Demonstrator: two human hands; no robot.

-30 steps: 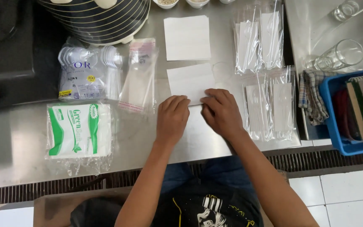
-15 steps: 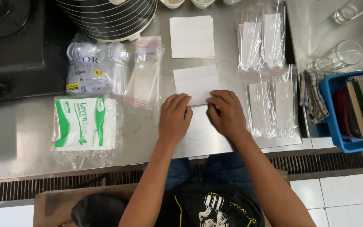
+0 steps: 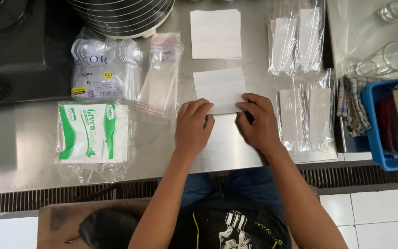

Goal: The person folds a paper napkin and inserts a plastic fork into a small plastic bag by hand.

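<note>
Pressing a white napkin flat on the steel counter

Both hands rest at the near edge of a folded white napkin [image 3: 219, 89] lying on the counter [image 3: 226, 147], just in front of the person. The left hand [image 3: 192, 127] lies palm down, its fingers [image 3: 198, 107] close together and nearly straight, tips on the napkin's lower left corner. The right hand [image 3: 257, 123] is curled, its fingers [image 3: 250, 100] pinched narrow on the napkin's lower right edge; whether the thumb is under the paper cannot be told.

Containers: four clear plastic sleeves [image 3: 306, 110] to the right each hold a folded white napkin, and some also what looks like a white utensil. A stack of empty clear sleeves [image 3: 160, 74] lies left of the napkin. Further left, a bag of white plastic spoons [image 3: 102, 69] sits above a green-and-white pack of napkins [image 3: 93, 133]. A blue crate [image 3: 383, 124] at the far right holds books or folders, with a checked cloth [image 3: 353, 106] just beside it.

A second stack of white napkins [image 3: 215, 34] lies beyond the first. Glass tumblers [image 3: 385, 60] lie on a steel surface at the upper right. A striped round appliance [image 3: 123, 16] stands at the counter's back. White floor tiles [image 3: 378, 216] show below, and a drain grate [image 3: 346, 177] runs along the counter's front.
</note>
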